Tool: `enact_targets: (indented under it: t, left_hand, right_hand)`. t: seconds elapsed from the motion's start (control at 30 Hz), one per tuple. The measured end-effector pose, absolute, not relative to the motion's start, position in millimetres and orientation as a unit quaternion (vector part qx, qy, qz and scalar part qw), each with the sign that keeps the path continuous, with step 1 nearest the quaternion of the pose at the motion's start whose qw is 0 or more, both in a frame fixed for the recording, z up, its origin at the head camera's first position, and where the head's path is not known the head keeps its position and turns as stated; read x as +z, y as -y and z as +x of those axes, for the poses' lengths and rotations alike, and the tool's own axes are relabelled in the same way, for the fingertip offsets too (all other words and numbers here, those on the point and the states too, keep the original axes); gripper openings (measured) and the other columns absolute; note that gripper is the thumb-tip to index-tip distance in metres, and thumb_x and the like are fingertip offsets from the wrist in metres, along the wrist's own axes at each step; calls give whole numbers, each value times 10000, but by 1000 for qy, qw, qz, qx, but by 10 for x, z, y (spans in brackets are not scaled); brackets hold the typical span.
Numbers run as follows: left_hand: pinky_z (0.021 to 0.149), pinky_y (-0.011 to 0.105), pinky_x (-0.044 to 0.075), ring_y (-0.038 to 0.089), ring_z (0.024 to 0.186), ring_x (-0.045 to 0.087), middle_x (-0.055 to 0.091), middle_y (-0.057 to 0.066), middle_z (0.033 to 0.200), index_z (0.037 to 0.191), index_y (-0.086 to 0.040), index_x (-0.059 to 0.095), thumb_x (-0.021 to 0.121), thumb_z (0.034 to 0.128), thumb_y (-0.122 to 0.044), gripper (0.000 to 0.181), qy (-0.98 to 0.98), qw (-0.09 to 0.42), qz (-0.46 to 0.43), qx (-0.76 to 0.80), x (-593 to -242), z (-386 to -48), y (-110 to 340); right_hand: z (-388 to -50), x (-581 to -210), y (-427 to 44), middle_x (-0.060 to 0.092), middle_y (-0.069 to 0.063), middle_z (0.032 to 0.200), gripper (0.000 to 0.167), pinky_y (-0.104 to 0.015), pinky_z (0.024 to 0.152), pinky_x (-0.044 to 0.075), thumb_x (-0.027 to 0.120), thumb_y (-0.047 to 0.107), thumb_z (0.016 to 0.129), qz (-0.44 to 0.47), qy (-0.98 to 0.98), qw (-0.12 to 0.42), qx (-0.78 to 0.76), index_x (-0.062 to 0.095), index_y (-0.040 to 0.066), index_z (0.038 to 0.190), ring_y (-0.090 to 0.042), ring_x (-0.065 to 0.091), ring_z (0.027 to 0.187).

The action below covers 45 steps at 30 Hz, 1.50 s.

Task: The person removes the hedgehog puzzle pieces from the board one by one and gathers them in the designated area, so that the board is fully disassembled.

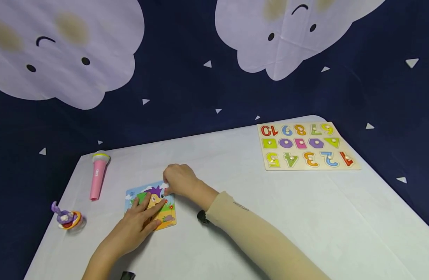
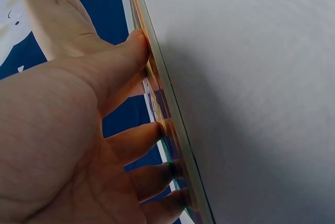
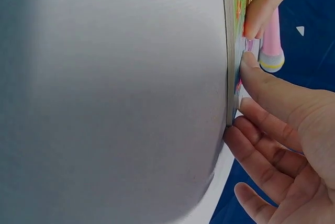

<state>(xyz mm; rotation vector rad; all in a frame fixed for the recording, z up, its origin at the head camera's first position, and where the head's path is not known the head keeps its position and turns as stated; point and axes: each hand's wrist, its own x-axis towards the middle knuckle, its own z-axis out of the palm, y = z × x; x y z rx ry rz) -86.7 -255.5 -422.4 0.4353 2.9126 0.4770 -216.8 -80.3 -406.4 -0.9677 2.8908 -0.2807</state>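
Observation:
A small picture puzzle [image 1: 169, 218] with a purple-haired cartoon hedgehog on a green, blue and orange scene lies flat on the white table. My left hand [image 1: 135, 225] rests on it from the lower left, fingers spread and fairly straight. In the left wrist view, the left thumb and fingertips press the puzzle's face. My right hand [image 1: 181, 181] is at its upper right corner. In the right wrist view, the right thumb [image 3: 261, 80] presses the face near the puzzle's edge [image 3: 229, 51], with curled fingers against that edge. The hands cover part of the picture.
A pink toy microphone [image 1: 98, 177] lies at the table's left. Nearer the left edge is a small purple and orange toy [image 1: 68, 218]. A wooden number-and-shape board [image 1: 309, 151] with knobbed pieces lies at the back right. Behind the table hangs a dark blue cloud-print cloth [image 1: 179, 77].

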Motion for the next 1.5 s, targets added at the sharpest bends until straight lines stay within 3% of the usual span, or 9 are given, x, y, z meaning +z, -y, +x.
enact_targets:
  t: [0.33, 0.57, 0.67, 0.83, 0.97, 1.2, 1.4, 1.5]
  left_hand:
    - [1096, 855, 379, 752, 1450, 324, 388, 310, 1678, 1585, -273, 551, 691, 1050, -351, 558, -974, 66, 158, 150, -4225, -886, 2533]
    - [1102, 860, 366, 746, 1463, 307, 371, 306, 1689, 1596, -296, 533, 679, 1057, -364, 562, -974, 72, 155, 146, -4221, -893, 2528]
    - [1100, 861, 366, 749, 1461, 306, 371, 306, 1690, 1594, -297, 535, 677, 1057, -372, 560, -974, 74, 155, 146, -4217, -898, 2526]
    - [1100, 860, 367, 758, 1454, 302, 369, 309, 1689, 1590, -292, 541, 677, 1058, -375, 556, -973, 76, 156, 150, -4212, -902, 2524]
    - [1101, 856, 371, 756, 1455, 306, 371, 306, 1691, 1590, -292, 542, 671, 1061, -382, 552, -974, 77, 156, 148, -4211, -900, 2522]
    - [1095, 858, 375, 753, 1460, 305, 378, 301, 1689, 1589, -294, 544, 669, 1062, -385, 550, -974, 78, 154, 146, -4214, -891, 2524]
    - [1079, 868, 377, 754, 1457, 307, 385, 313, 1680, 1589, -292, 544, 667, 1063, -389, 548, -974, 79, 153, 145, -4225, -884, 2538]
    - [1079, 867, 378, 750, 1459, 310, 388, 312, 1679, 1586, -296, 548, 667, 1063, -389, 544, -975, 77, 151, 142, -4231, -879, 2545]
  right_hand:
    - [-2196, -4067, 777, 784, 49, 1060, 370, -251, 877, 577, 925, 459, 835, -320, -942, 40, -92, 822, 177, 1051, -103, 704, 942]
    - [-2202, -4057, 773, 788, 53, 1059, 356, -358, 1218, 484, 915, 455, 849, -323, -941, 43, -92, 823, 173, 1046, -116, 719, 1009]
    - [-2207, -4048, 764, 790, 52, 1077, 357, -396, 1275, 432, 909, 456, 857, -325, -940, 49, -91, 821, 172, 1055, -123, 728, 1063]
    - [-2249, -4031, 745, 768, 32, 1143, 394, -308, 1099, 548, 914, 440, 862, -326, -935, 82, -111, 808, 155, 1112, -125, 701, 1070]
    - [-2287, -4028, 732, 732, 30, 1161, 432, -256, 943, 569, 944, 422, 830, -316, -931, 117, -137, 787, 147, 1123, -106, 649, 1025]
    - [-2281, -4004, 741, 733, 49, 1192, 444, -285, 990, 568, 954, 413, 820, -309, -931, 132, -141, 764, 162, 1134, -100, 644, 1076]
    - [-2251, -4016, 744, 664, 93, 947, 410, -247, 827, 509, 953, 361, 833, -313, -925, 133, -171, 741, 171, 1128, -71, 588, 893]
    - [-2254, -4034, 725, 626, 88, 903, 392, -213, 771, 476, 957, 322, 832, -324, -915, 134, -200, 745, 155, 1116, -67, 556, 844]
